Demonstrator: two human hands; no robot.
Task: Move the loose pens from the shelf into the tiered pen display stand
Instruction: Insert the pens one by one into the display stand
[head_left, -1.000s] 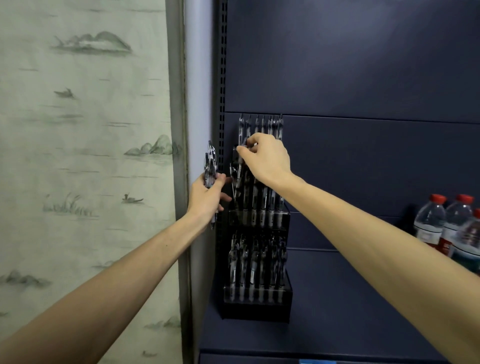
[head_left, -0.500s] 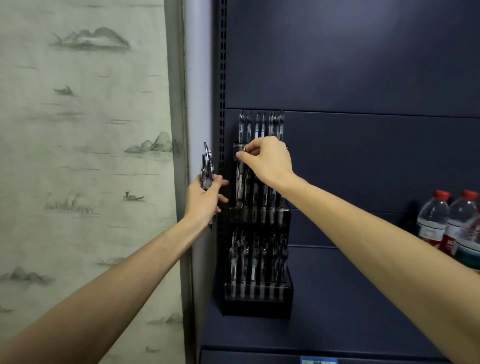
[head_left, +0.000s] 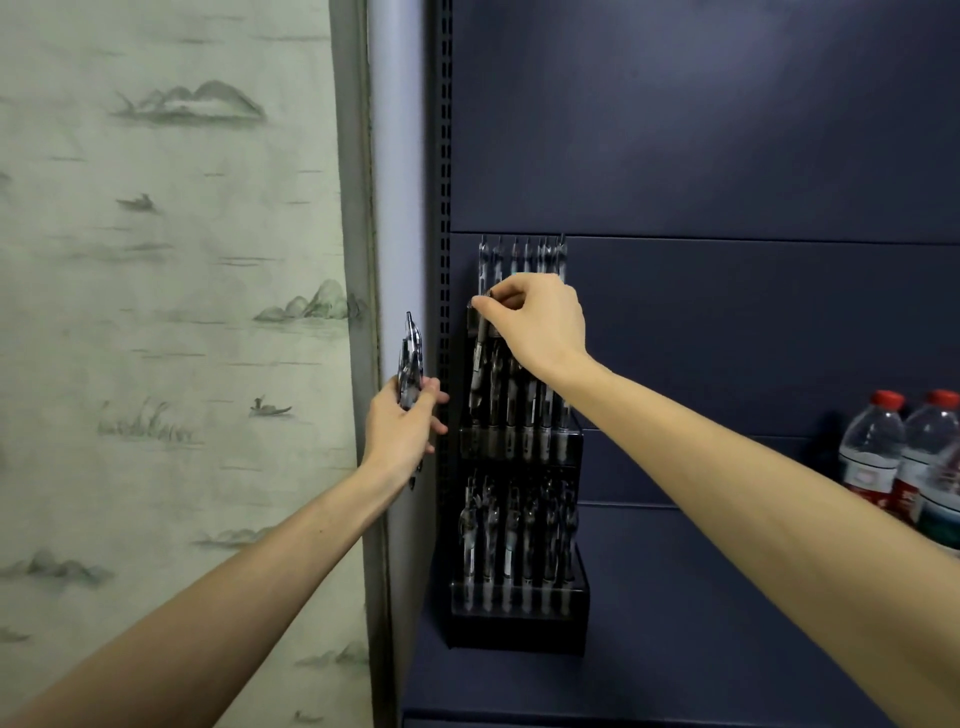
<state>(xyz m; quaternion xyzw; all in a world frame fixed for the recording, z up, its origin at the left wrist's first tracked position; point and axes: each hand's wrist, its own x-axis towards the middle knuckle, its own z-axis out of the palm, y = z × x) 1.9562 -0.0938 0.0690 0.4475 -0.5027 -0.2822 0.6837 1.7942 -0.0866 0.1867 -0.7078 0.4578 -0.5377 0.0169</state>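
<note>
Right now one pen (head_left: 479, 358) is pinched at its top end between the thumb and fingertips of the right hand (head_left: 535, 322), its barrel hanging down into the left end of the stand's middle row, tilted a little rather than upright. Whether its tip has reached the slot I cannot tell. Below that hand the tiered stand (head_left: 517, 519) sits on the shelf (head_left: 727, 649), its rows already crowded with pens above, under and beneath the right hand. To the left of it, the left hand (head_left: 402, 431) is curled round a small bundle of spare pens (head_left: 410, 364), held upright, tips pointing up, just beside the slotted shelf post.

By my reading the step in hand is seating this one pen. The next move calls for straightening it, letting it drop fully into its slot, releasing, then taking another from the bundle. Well off to the right of the right arm stand water bottles (head_left: 904, 457).
</note>
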